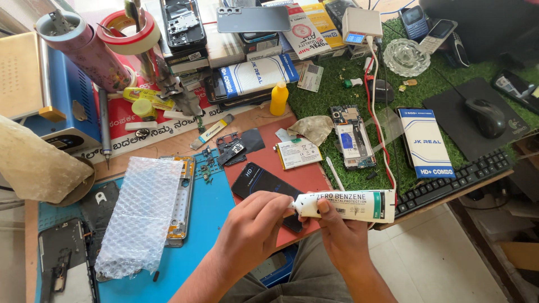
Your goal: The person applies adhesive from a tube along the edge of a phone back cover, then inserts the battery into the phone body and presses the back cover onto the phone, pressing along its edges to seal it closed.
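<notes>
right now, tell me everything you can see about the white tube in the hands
The white tube is a soft-looking squeeze tube with a green band near its flat crimped end and dark print along its side. It lies roughly level above the desk edge, nozzle end pointing left. The right hand grips it from below, thumb on top. The left hand pinches its cap end with the fingertips.

Over the worktop's [168,147] front edge, the right hand [343,235] grips a white squeeze tube with green band [343,205] lying level, while the left hand [251,231] pinches its cap end. A black phone screen [259,182] lies just behind on a red mat [303,171].
</notes>
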Demonstrator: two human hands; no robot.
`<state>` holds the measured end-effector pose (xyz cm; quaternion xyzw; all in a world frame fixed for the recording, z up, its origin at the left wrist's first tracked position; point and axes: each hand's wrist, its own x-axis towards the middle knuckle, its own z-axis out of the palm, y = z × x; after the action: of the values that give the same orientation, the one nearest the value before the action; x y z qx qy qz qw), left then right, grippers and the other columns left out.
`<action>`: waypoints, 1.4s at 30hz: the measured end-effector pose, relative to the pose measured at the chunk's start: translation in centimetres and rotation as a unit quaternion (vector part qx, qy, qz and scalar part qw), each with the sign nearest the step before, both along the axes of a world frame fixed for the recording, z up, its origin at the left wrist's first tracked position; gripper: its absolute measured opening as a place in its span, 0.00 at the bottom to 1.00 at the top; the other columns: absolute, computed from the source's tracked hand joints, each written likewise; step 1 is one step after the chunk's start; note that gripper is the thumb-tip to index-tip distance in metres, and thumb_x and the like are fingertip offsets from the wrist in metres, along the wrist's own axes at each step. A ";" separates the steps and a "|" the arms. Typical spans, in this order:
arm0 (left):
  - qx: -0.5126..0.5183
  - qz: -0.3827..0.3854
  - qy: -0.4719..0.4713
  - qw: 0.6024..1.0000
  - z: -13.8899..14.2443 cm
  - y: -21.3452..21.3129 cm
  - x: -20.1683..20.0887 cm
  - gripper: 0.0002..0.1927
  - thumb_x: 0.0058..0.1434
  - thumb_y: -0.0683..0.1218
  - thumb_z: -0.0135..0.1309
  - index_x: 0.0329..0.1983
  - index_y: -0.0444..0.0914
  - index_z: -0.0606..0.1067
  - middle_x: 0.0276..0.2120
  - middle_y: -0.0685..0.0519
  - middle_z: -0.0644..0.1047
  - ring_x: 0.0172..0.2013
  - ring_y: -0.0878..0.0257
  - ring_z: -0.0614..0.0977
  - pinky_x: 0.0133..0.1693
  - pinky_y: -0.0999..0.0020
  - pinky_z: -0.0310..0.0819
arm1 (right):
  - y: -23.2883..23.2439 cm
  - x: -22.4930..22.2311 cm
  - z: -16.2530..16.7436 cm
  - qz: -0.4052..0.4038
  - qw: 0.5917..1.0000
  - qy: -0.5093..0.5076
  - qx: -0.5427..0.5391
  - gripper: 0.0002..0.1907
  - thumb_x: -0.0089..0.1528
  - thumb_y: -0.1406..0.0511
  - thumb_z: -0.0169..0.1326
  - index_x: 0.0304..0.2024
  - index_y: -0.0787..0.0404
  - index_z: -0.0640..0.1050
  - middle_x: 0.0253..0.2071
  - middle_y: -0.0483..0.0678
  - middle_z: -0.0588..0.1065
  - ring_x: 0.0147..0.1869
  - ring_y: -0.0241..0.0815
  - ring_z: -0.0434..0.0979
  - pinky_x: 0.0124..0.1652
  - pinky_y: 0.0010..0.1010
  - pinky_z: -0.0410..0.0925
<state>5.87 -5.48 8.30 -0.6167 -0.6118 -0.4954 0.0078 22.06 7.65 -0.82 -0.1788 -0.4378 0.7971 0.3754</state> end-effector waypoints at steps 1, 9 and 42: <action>0.008 0.007 0.026 1.000 0.0 -0.1 -0.1 0.14 0.60 0.35 0.58 0.49 0.32 0.74 0.40 0.46 0.79 0.42 0.49 0.83 0.42 0.60 0.80 | -0.2 -0.1 0.0 -0.005 1.000 -0.001 -0.010 0.12 0.69 0.67 0.55 0.47 0.74 0.76 0.41 0.58 0.80 0.42 0.50 0.82 0.40 0.42 0.76; 0.075 0.079 -0.043 0.993 -1.6 -0.7 0.9 0.16 0.66 0.38 0.61 0.56 0.34 0.73 0.50 0.49 0.80 0.51 0.54 0.85 0.51 0.66 0.82 | -0.6 -1.2 0.6 0.044 0.994 0.009 -0.104 0.20 0.72 0.61 0.48 0.52 0.76 0.76 0.37 0.60 0.80 0.37 0.48 0.81 0.36 0.33 0.73; -0.340 0.547 0.122 0.755 -3.0 -3.5 -27.3 0.20 0.61 0.57 0.65 0.39 0.34 0.83 0.37 0.33 0.81 0.40 0.36 0.83 0.41 0.47 0.80 | -0.1 2.0 1.8 -0.031 0.822 -0.274 0.499 0.42 0.56 0.62 0.66 0.69 0.63 0.62 0.61 0.54 0.71 0.64 0.49 0.71 0.57 0.39 0.66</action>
<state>-21.47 -8.99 5.26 -0.1942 -0.9668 -0.0864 0.1421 24.09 7.58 0.96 -0.1917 -0.8546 0.3761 0.3024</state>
